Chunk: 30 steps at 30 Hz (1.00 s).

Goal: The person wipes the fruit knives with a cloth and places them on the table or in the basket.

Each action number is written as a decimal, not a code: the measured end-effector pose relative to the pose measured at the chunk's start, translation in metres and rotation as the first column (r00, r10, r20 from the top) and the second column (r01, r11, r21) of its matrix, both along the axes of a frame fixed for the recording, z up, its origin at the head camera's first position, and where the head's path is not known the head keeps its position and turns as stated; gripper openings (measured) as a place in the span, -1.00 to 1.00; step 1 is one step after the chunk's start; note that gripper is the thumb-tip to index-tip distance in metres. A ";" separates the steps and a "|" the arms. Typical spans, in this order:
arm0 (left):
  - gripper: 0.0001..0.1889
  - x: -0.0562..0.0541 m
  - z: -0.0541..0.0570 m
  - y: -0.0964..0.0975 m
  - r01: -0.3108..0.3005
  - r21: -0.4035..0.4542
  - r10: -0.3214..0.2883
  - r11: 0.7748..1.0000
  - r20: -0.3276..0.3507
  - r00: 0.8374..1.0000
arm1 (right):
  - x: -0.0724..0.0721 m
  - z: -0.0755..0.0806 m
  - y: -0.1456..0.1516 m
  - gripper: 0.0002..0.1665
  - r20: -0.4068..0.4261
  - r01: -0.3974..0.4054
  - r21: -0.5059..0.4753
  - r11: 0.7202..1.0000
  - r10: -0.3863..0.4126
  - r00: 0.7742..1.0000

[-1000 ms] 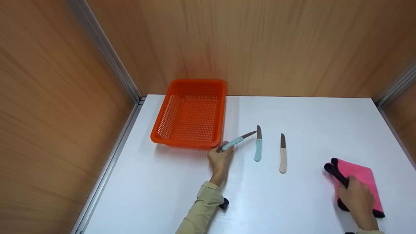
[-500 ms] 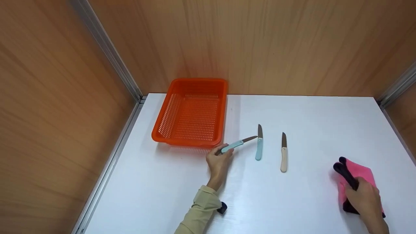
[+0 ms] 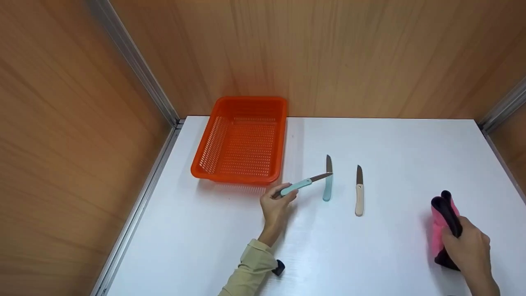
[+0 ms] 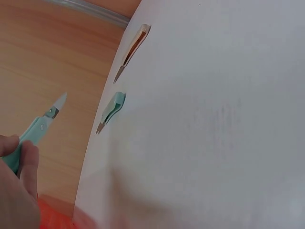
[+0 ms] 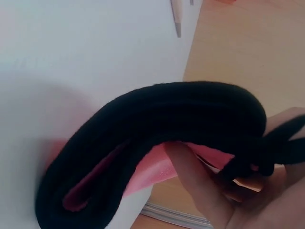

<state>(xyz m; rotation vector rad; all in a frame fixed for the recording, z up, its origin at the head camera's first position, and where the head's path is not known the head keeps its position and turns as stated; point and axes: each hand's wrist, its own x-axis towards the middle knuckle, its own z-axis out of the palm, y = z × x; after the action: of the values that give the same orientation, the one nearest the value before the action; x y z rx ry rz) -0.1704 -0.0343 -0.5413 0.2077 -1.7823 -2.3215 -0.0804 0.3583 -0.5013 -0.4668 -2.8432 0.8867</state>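
My left hand (image 3: 273, 213) pinches the handle of a light teal paring knife (image 3: 296, 187) between thumb and fingers. Its blade points right and overlaps a second teal knife (image 3: 327, 190) in the head view; the left wrist view shows the held knife (image 4: 34, 131) apart from the others. A beige-handled knife (image 3: 359, 200) lies on the table farther right. At the right side, my right hand (image 3: 470, 246) grips a pink cloth (image 3: 438, 234) with thick black edging. The right wrist view has the black edge (image 5: 162, 102) folded over in a loop, the thumb against the pink part.
An orange-red perforated plastic basket (image 3: 196, 168) stands at the back left of the white table (image 3: 394, 144), just beyond my left hand. Wooden panels (image 3: 312, 57) enclose the table at the back and sides. A small black object (image 3: 278, 268) shows beside the left sleeve.
My right hand has moved right with the cloth, which has turned from broad and flat to narrow and bunched. My left hand and its knife have shifted slightly; the blade now crosses the second knife.
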 end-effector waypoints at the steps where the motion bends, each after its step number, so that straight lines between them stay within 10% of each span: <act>1: -0.69 0.003 0.005 0.000 0.008 -0.002 -0.008 1.000 -0.002 1.000 | 0.000 0.002 -0.001 -0.57 -0.006 0.006 0.001 1.000 -0.006 1.000; 4: -0.70 0.010 0.019 -0.001 0.033 -0.006 -0.034 0.999 -0.016 0.999 | 0.001 0.008 -0.002 -0.56 -0.018 0.017 0.004 1.000 -0.017 1.000; 12: -0.69 0.016 0.008 -0.001 0.061 -0.015 -0.061 0.998 -0.018 0.998 | 0.003 0.021 -0.013 -0.55 -0.050 0.060 0.005 0.998 -0.060 0.997; 30: -0.70 0.042 0.030 -0.001 0.167 -0.055 -0.173 0.984 -0.148 0.974 | 0.012 0.065 -0.050 -0.61 -0.178 0.136 -0.058 0.989 -0.144 0.973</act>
<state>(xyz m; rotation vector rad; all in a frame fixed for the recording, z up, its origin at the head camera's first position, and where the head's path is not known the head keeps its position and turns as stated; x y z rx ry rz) -0.1281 -0.0353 -0.5113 -0.1323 -1.8356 -2.3376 -0.0680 0.3078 -0.4359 -0.5535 -2.5947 0.9185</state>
